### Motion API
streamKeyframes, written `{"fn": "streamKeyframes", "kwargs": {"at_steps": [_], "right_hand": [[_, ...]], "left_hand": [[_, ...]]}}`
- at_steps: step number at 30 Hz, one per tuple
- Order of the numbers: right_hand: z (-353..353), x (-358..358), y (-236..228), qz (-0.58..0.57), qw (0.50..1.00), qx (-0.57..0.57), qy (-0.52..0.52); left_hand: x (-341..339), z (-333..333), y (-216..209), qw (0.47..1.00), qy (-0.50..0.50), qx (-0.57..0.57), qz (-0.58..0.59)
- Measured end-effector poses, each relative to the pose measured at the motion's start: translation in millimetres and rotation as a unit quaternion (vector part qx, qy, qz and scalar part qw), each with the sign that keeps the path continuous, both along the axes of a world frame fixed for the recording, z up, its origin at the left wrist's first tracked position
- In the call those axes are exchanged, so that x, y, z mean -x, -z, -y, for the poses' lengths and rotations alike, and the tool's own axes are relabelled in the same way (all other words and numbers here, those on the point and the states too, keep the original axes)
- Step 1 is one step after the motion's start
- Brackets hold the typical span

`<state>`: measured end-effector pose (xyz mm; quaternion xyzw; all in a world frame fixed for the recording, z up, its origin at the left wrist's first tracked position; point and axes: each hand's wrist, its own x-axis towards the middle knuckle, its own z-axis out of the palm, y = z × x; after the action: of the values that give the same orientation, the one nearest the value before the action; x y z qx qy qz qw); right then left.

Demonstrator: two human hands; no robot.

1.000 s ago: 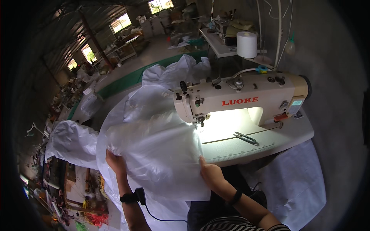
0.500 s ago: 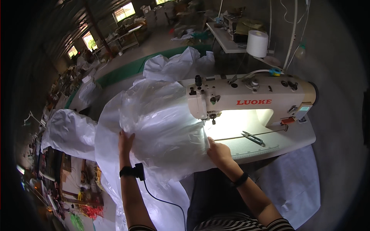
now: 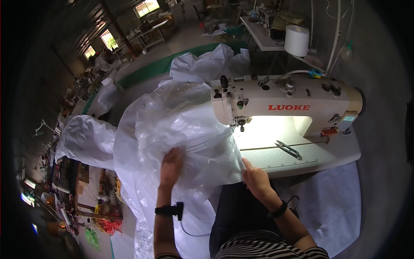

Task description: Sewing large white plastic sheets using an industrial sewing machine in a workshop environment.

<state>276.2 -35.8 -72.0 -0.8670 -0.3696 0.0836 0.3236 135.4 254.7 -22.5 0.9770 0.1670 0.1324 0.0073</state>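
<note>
A large sheet of thin, shiny white plastic film (image 3: 194, 142) lies in folds over the left of the table, one edge running under the needle area of a white sewing machine (image 3: 289, 101). My right hand (image 3: 257, 178) pinches the film's right edge near the table's front. On top of the film rests my left hand (image 3: 171, 167), its fingers blurred by motion, so their grip cannot be made out. Small thread snips (image 3: 289, 150) lie on the lit machine bed, right of the needle, apart from both hands.
A white thread cone (image 3: 296, 40) stands behind the machine. More white material (image 3: 88, 140) bulges at the left, and a white sheet (image 3: 330, 203) hangs at the right below the table. Coloured scraps (image 3: 110, 226) lie low at left. A cable trails from my left wristband (image 3: 170, 210).
My left hand has moved right and slightly nearer across the film. My right hand has come a little nearer to me, still on the edge. The whole view has shifted slightly.
</note>
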Motion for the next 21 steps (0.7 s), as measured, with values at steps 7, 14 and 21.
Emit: {"fn": "streamKeyframes", "kwargs": {"at_steps": [7, 14, 21], "right_hand": [[-1.0, -1.6, 5.1, -0.009, 1.000, -0.022, 0.006], [7.2, -5.3, -16.4, -0.020, 0.999, 0.042, -0.002], [-22.0, 1.5, -20.2, 0.191, 0.962, 0.187, 0.052]], "left_hand": [[-15.2, 131.7, 6.9, 0.980, 0.166, 0.087, 0.072], [-17.2, 167.2, 24.4, 0.955, 0.263, 0.110, 0.080], [-13.5, 174.0, 33.4, 0.929, 0.329, 0.163, -0.040]]}}
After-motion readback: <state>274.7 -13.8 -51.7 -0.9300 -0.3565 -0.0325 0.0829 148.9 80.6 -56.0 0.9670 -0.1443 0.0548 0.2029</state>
